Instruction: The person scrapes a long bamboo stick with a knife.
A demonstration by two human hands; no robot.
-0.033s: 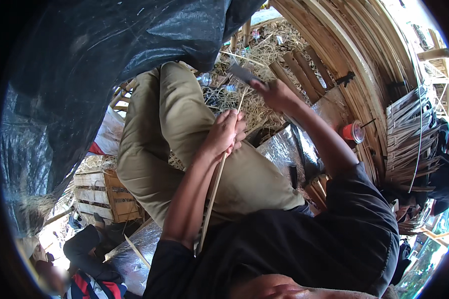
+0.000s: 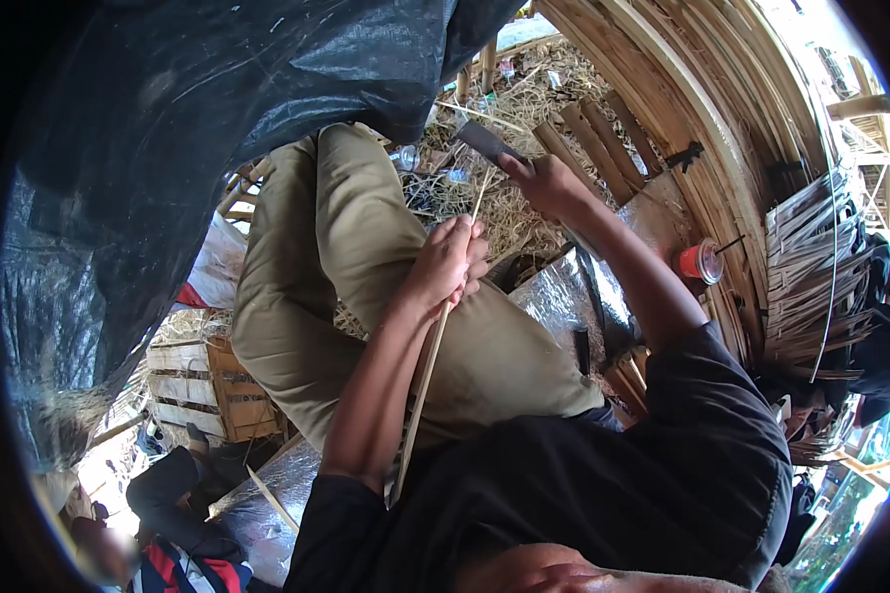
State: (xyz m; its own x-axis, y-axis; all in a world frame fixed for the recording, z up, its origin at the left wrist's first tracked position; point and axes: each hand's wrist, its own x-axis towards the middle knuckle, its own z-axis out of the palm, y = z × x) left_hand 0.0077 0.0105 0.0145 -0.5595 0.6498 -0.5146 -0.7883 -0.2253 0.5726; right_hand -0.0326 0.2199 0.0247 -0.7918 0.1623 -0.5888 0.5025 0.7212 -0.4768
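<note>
A long, thin bamboo strip runs slantwise from beside my left upper arm, past my thigh, to a thin end beyond my fist. My left hand is closed around it, resting above my trousered leg. Farther out and to the right, my right hand grips a knife with a broad, dark, square-ended blade pointing up and left. Its handle is mostly hidden in my fingers. The blade is apart from the strip, just beyond its far end.
Bundled long strips curve along the right, with a red cup beside them. A dark plastic sheet covers the upper left. Straw and litter lie on the ground. A slatted wooden crate stands left, near another person.
My right hand and the knife have shifted very slightly, and the blade looks sharper than its earlier blur. My left hand and the bamboo strip have stayed in place.
</note>
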